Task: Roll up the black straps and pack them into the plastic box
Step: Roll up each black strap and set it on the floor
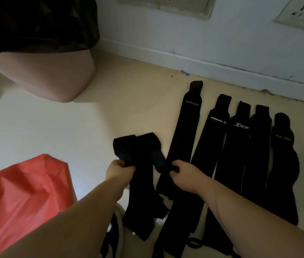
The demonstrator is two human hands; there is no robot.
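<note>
Several long black straps [238, 146] lie side by side on the pale floor, stretching from near me toward the wall; some carry small printed logos. Left of that row is another black strap [143, 175], its far end folded over. My left hand [118, 171] grips its left edge, fingers curled round the fabric. My right hand [183, 172] pinches its right edge, close to the longest strap [182, 131] in the row. A white rounded rim [119, 226] shows below my left forearm; whether it is the plastic box I cannot tell.
A pink bin [54, 71] lined with a dark bag stands at the far left. A red bag [17, 198] lies at the near left. The wall's skirting board [203, 66] runs behind the straps, with wall sockets [302, 12] above.
</note>
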